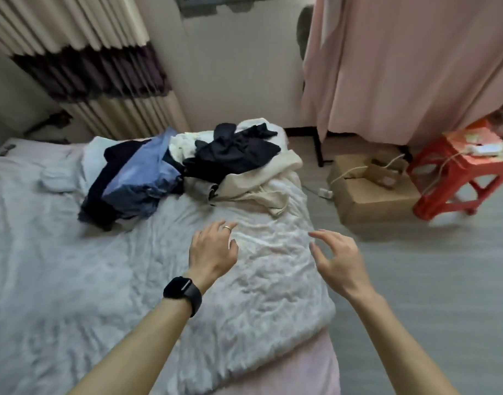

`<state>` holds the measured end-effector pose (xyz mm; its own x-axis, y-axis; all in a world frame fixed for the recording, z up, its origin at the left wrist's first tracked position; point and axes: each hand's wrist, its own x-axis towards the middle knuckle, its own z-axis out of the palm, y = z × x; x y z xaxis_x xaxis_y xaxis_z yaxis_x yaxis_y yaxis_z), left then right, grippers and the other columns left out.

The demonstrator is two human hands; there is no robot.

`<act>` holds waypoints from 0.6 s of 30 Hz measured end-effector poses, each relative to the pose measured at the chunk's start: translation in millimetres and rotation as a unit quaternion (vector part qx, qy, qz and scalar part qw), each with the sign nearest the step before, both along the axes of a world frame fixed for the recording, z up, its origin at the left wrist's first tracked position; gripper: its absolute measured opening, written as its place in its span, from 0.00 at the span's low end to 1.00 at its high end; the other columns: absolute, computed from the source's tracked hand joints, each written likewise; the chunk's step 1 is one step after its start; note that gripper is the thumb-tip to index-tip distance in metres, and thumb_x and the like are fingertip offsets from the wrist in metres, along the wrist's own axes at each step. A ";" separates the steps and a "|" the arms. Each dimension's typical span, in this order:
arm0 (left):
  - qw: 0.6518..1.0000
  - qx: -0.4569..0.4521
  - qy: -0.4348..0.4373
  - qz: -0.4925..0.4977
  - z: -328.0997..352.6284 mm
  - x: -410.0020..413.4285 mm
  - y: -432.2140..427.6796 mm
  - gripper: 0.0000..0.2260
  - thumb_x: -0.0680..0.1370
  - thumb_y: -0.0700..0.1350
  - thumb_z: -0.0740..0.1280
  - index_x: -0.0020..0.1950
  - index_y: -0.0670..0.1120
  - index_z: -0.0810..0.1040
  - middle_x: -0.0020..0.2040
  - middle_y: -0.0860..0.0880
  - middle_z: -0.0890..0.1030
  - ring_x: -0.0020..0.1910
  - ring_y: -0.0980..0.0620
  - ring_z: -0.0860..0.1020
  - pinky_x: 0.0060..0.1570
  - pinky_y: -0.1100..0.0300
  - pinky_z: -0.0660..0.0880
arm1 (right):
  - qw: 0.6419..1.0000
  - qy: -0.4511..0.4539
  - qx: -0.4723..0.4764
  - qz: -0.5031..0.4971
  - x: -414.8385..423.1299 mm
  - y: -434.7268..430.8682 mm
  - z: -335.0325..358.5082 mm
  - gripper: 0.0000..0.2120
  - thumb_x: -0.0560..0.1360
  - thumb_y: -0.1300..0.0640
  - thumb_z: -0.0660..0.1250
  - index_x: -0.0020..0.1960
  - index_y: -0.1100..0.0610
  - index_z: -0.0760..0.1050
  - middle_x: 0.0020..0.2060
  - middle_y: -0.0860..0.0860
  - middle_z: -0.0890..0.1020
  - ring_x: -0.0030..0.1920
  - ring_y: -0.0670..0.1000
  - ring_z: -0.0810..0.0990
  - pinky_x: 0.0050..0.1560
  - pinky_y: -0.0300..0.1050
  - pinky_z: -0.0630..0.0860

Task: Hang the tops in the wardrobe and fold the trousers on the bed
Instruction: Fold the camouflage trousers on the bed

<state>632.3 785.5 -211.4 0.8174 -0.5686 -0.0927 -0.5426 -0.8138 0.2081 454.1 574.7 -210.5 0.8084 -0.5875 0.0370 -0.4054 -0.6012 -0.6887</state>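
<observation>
Both hands, left hand (213,249), right hand (337,258), loose, holding nothing, rumpled dark and cream clothes (187,166) beyond

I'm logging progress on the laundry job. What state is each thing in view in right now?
left hand, empty, fingers loosely curled over the duvet
right hand, empty, fingers spread
blue and dark clothes, piled untidily on the bed
black garment, crumpled on top of the cream garment
cream garment, crumpled, unfolded
duvet, spread out, wrinkled
pink curtain, drawn shut
</observation>
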 end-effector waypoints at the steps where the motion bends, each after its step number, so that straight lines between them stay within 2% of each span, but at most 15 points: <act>1: 1.000 0.007 0.001 0.018 -3.1 8.0 11.1 0.22 0.80 0.50 0.62 0.75 0.53 0.71 0.73 0.49 0.73 0.69 0.47 0.72 0.69 0.50 0.66 | 1.000 0.008 0.006 0.013 11.7 2.0 -4.7 0.12 0.78 0.53 0.69 0.61 0.48 0.82 0.60 0.44 0.82 0.64 0.50 0.75 0.64 0.36 0.63; 6: 0.997 0.033 0.002 0.072 -32.4 67.2 45.3 0.22 0.80 0.51 0.60 0.75 0.54 0.70 0.73 0.52 0.71 0.70 0.50 0.71 0.69 0.52 0.67 | 0.997 0.048 0.010 0.064 73.3 11.5 -41.7 0.13 0.79 0.52 0.68 0.64 0.48 0.80 0.61 0.44 0.81 0.65 0.50 0.74 0.66 0.42 0.67; 11: 0.994 0.060 0.030 0.086 -82.1 161.1 46.3 0.22 0.81 0.51 0.59 0.76 0.54 0.69 0.73 0.53 0.70 0.70 0.50 0.71 0.68 0.53 0.66 | 0.982 0.149 -0.009 0.115 162.7 22.8 -102.2 0.18 0.82 0.47 0.62 0.71 0.45 0.73 0.67 0.41 0.76 0.71 0.49 0.67 0.68 0.42 0.65; 15: 0.992 0.085 0.057 0.075 -126.6 231.1 48.8 0.23 0.80 0.50 0.59 0.76 0.53 0.68 0.72 0.52 0.71 0.71 0.49 0.69 0.68 0.53 0.66 | 0.964 0.228 -0.016 0.136 231.1 37.7 -157.8 0.20 0.82 0.45 0.59 0.74 0.45 0.69 0.71 0.43 0.73 0.73 0.50 0.64 0.68 0.45 0.67; 18: 0.990 0.098 0.072 0.069 -158.2 270.1 53.1 0.23 0.80 0.51 0.60 0.76 0.53 0.68 0.73 0.51 0.70 0.71 0.48 0.69 0.68 0.53 0.65 | 0.944 0.285 -0.022 0.167 277.0 51.9 -200.8 0.24 0.82 0.44 0.58 0.78 0.44 0.62 0.78 0.48 0.64 0.77 0.54 0.59 0.73 0.49 0.65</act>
